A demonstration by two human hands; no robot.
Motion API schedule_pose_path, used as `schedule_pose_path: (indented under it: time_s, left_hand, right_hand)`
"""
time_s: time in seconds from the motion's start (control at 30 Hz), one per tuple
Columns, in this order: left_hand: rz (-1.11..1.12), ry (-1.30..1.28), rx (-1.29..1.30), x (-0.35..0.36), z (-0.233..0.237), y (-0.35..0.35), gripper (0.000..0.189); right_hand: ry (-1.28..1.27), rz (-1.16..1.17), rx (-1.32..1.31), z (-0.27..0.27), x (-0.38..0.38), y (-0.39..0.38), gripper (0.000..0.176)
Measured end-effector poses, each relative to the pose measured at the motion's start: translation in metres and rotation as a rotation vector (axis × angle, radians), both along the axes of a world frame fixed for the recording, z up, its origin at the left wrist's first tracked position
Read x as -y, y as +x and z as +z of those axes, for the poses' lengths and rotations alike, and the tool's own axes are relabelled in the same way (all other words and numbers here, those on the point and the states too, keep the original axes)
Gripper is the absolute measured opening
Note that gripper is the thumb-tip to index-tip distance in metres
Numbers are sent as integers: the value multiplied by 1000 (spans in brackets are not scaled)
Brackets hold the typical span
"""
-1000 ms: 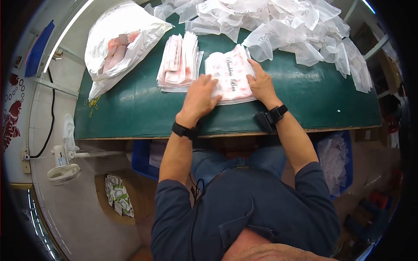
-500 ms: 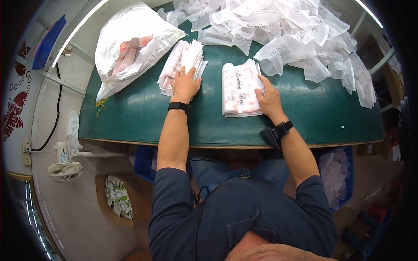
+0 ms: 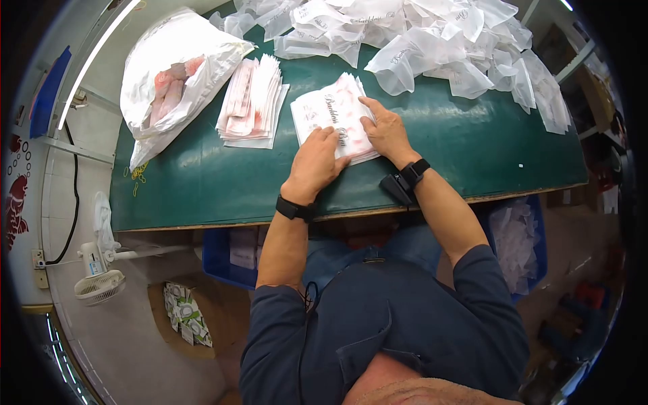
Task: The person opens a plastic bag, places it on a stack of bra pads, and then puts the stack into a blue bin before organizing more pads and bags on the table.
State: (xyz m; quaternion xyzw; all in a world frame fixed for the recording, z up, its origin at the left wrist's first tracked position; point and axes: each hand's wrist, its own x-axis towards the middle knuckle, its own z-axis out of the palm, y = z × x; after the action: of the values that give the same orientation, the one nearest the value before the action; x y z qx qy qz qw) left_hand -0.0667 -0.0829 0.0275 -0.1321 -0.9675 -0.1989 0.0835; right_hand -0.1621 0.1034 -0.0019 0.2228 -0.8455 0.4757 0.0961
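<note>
A stack of printed translucent packets (image 3: 347,111) with pinkish contents lies on the green table, tilted a little. My left hand (image 3: 317,162) presses on its lower left part, fingers spread. At its right edge, my right hand (image 3: 390,131) grips the stack, fingertips on top near the upper right corner. To the left lies another fanned pile of packets (image 3: 251,101), touched by neither hand.
An open white bag (image 3: 182,74) with pink items stands at the back left. Loose printed bags (image 3: 432,40) heap across the back and right. Yellow bands (image 3: 138,177) lie near the left edge. Blue bins (image 3: 226,260) sit below the table.
My left hand has left the left pile and moved right onto the packet stack. My right hand and the stack have shifted left and tilted. The whole view has also shifted.
</note>
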Motion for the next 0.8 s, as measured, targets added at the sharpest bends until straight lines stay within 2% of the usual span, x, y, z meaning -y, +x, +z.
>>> schedule_pose_path:
  time_s: [0.17,0.4,0.7,0.8]
  left_hand:
    - [25,87,20,11,-2,2,59]
    - [57,59,26,2,11,5,55]
    - [128,128,58,-2,11,5,52]
    - [17,123,-72,-8,13,8,46]
  right_hand:
    - [61,-8,77,2,-5,-2,37]
    - [-78,52,255,-5,-11,-8,31]
    - [-58,46,222,2,-13,-2,33]
    - [-6,59,240,8,-13,1,32]
